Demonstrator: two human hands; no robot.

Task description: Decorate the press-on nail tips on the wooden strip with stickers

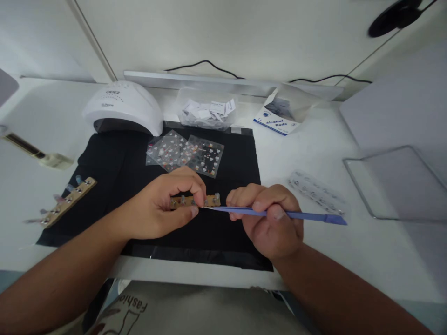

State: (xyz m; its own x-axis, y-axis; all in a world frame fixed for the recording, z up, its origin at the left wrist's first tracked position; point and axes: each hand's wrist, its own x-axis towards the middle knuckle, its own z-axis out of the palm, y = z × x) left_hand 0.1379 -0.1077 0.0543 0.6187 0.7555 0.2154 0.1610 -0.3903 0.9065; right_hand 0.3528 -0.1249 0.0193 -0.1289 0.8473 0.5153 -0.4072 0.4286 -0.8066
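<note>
My right hand is closed around a pair of slim purple tweezers, their pale fine tip pointing left. That tip meets the fingertips of my left hand, whose thumb and index finger are nearly together. Anything between them is too small to make out. Just behind the fingers lies a short wooden nail-tip stand with small clear pieces on it, partly covered by my left hand. Farther back on the black mat are overlapping clear nail sticker sheets with small white and orange designs.
A white nail lamp stands back left, beside a clear tub of white packets. An open alcohol pads box is back right. Left lie another wooden stand with nail tips and a brush. A clear tray and wire frame are right.
</note>
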